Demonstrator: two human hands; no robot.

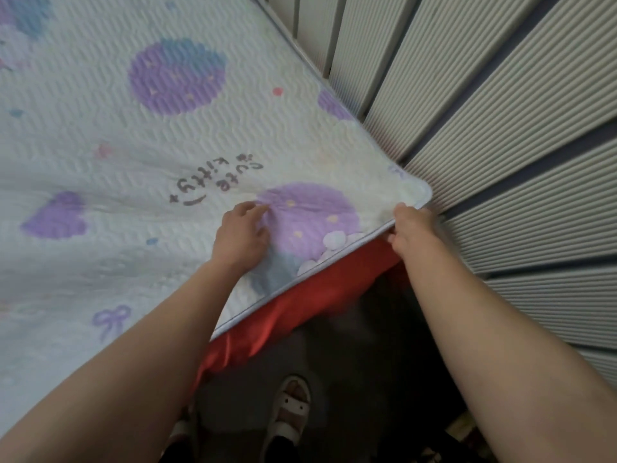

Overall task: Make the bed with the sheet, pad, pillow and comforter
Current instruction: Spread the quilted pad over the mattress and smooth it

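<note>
1. Pad: white, quilted, with purple and blue prints. It's spread flat over the bed top and fills most of my view.
2. The pad's near edge runs diagonally from lower left up to the right. Its far-right corner sits right against the wall panels.
3. Left hand: palm down on the pad, just inside the near edge, at the left rim of a purple circle print. Fingers are loosely bent with the tips on the fabric. I see no fabric gripped, only contact. Faint creases fan out from the fingertips.
4. Right hand: on the pad's edge just short of that corner. Fingers lie over the top and the thumb sits under the hem, so the edge is pinched between them. The edge lifts slightly there.
5. Sheet: red and shiny. It shows only as a band below the pad's near edge, hanging down the side of the bed with folds in it. The pad covers the rest.
6. "cute kitty" lettering is printed on the pad just beyond the left hand and reads upside down from my view.
7. Wall panels are grey and ribbed, running along the right side of the bed.
8. Floor is dark. One foot in a white sandal stands near the bed side, between the two forearms.
9. Pillow and comforter: not in view.
</note>
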